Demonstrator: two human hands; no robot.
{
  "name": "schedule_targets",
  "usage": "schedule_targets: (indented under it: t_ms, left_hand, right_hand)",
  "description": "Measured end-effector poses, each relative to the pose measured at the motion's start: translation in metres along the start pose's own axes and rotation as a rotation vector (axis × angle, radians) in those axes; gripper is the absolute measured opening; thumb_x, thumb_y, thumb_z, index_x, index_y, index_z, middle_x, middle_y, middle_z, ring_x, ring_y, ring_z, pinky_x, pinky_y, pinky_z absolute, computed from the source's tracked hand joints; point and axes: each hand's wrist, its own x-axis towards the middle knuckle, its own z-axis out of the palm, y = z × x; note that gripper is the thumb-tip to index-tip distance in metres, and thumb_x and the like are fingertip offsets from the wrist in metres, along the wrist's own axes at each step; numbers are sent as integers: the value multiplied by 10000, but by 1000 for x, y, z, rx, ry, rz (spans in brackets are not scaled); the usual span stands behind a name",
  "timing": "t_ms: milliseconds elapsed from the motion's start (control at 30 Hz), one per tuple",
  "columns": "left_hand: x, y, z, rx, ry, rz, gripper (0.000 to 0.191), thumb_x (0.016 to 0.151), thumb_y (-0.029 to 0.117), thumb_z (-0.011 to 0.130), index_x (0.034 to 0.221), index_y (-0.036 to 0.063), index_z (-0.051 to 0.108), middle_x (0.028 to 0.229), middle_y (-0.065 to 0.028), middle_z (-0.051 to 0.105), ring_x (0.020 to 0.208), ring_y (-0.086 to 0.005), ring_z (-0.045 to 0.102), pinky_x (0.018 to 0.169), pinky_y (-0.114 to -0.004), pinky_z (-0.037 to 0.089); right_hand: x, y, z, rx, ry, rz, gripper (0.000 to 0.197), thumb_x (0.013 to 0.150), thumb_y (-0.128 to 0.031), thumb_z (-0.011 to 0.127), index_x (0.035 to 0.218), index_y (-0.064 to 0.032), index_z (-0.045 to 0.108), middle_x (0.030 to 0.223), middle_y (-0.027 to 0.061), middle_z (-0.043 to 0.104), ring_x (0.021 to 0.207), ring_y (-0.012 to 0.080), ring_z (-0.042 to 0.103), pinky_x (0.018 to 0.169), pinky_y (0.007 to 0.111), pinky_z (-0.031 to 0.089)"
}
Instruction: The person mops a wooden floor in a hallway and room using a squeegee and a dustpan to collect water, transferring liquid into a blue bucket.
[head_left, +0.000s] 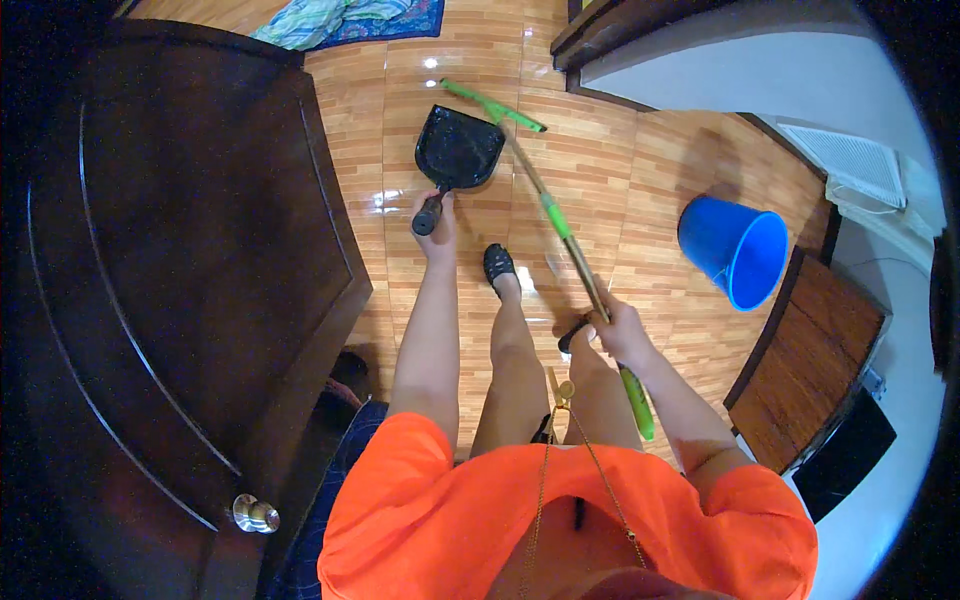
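My left hand (439, 229) grips the handle of a black dustpan (459, 148), its pan pointing away from me over the floor. In my right hand (624, 330) is the pole of a green-headed floor squeegee (557, 215), held at a slant with its green end grip below my hand. The squeegee's green blade (495, 109) lies just beyond the dustpan's front edge. Whether the blade touches the pan I cannot tell. Wet-looking bright spots show on the wood-patterned tile floor (450, 315).
A blue bucket (731, 251) stands to the right. At left is a dark wooden door (202, 225) with a round metal knob (256, 514). A blue patterned mat (390, 22) with a crumpled striped cloth (315, 22) lies ahead. A brown wooden piece of furniture (810, 360) borders the right side.
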Motion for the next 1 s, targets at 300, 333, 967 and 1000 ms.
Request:
schedule_targets:
  t_ms: [300, 333, 967, 1000]
  left_hand:
    - [0, -17, -12, 21, -34, 79, 149, 726, 74, 677, 817, 30, 567, 767, -29, 573, 709, -107, 524, 661, -242, 434]
    - [2, -16, -7, 16, -42, 77, 149, 726, 74, 677, 817, 30, 567, 767, -29, 573, 709, -107, 524, 661, -242, 434]
    - [104, 31, -63, 301, -699, 230, 174, 709, -14, 657, 822, 67, 553, 731, -34, 556, 672, -120, 505, 631, -246, 433]
    - [106, 34, -60, 349, -741, 203, 161, 716, 21, 668, 827, 57, 557, 736, -42, 567, 671, -119, 519, 634, -254, 443]
  right_hand:
    - [71, -15, 63, 381, 223, 101, 575, 813, -118, 492, 1341, -88, 269, 551, 39, 465, 396, 111, 451, 341, 252, 389]
    - [65, 5, 77, 318, 229, 68, 582, 814, -120, 495, 1346, -87, 262, 565, 42, 484, 408, 106, 463, 351, 252, 397]
    - [-34, 134, -69, 877, 418, 395, 336, 834, -166, 468, 1166, -124, 450, 523, -10, 395, 363, 92, 371, 316, 230, 333]
    - [-18, 134, -66, 966, 366, 461, 348, 829, -191, 492, 1169, -131, 448, 530, -6, 402, 362, 95, 368, 313, 233, 329]
